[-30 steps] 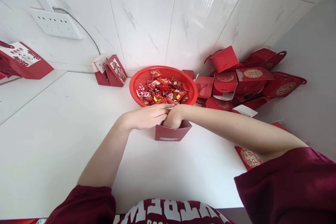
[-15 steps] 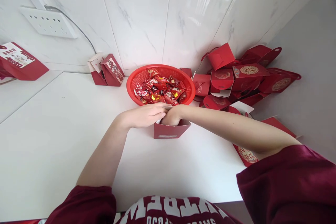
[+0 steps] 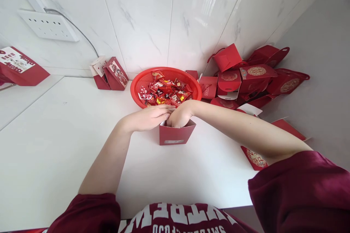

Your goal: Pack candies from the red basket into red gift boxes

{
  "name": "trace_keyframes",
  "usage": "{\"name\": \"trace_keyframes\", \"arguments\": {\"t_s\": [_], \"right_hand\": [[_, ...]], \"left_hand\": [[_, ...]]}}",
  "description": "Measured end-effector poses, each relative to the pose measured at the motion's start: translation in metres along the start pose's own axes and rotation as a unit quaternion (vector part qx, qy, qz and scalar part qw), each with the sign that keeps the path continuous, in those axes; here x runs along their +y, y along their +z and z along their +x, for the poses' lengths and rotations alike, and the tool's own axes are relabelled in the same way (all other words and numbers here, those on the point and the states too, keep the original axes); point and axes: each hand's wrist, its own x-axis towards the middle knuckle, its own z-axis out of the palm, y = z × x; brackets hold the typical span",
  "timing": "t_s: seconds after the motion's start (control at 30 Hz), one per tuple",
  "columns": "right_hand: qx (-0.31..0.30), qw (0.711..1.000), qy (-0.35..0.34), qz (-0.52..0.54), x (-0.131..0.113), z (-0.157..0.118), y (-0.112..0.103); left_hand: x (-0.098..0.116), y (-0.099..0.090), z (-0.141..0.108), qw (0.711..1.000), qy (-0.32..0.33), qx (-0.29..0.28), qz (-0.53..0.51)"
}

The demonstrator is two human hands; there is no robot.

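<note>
A small open-topped red paper gift box (image 3: pixel 175 136) stands on the white tabletop in front of me. My left hand (image 3: pixel 153 117) grips its far left edge, with the thumb on the near side and the fingers along the flap. My right hand (image 3: pixel 181 114) reaches down into the box, so its fingertips are hidden, and I cannot see what they hold, if anything. Just behind the box is a red plastic basket (image 3: pixel 133 89) with several red-wrapped candies (image 3: pixel 165 89) in it.
Several red gift boxes (image 3: pixel 257 80) are heaped at the right against the wall. Two slim boxes (image 3: pixel 116 74) stand at the back left, and another red box (image 3: pixel 30 74) lies at the far left. A power strip (image 3: pixel 47 25) is on the tiled wall.
My right hand has risen slightly out of the box, so more of its back shows. The left hand keeps its hold. The whole view has shifted a little.
</note>
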Motion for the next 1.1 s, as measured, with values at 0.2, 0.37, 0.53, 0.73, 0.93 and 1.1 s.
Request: {"name": "trace_keyframes", "arguments": {"t_s": [0.2, 0.37, 0.53, 0.73, 0.93, 1.1], "right_hand": [[-0.061, 0.995, -0.058, 0.050, -0.003, -0.020, -0.010], [-0.026, 0.995, -0.058, 0.083, -0.003, -0.040, -0.011], [0.079, 0.975, -0.098, 0.184, -0.001, -0.082, -0.021], [0.268, 0.944, -0.100, 0.166, 0.026, -0.102, -0.033], [0.223, 0.960, 0.014, 0.168, 0.098, -0.053, -0.043], [0.104, 0.990, 0.047, 0.079, 0.132, -0.005, -0.037]], "left_hand": [[0.009, -0.007, -0.008, 0.998, -0.020, 0.036, 0.037], [0.017, -0.010, -0.014, 0.998, -0.016, 0.036, 0.057], [0.023, -0.010, -0.019, 0.999, -0.003, 0.034, 0.042], [0.023, -0.013, -0.020, 0.996, -0.040, 0.078, 0.025], [-0.013, -0.020, -0.015, 0.978, -0.136, 0.146, 0.058], [-0.038, -0.029, -0.013, 0.978, -0.173, 0.064, 0.093]]}}
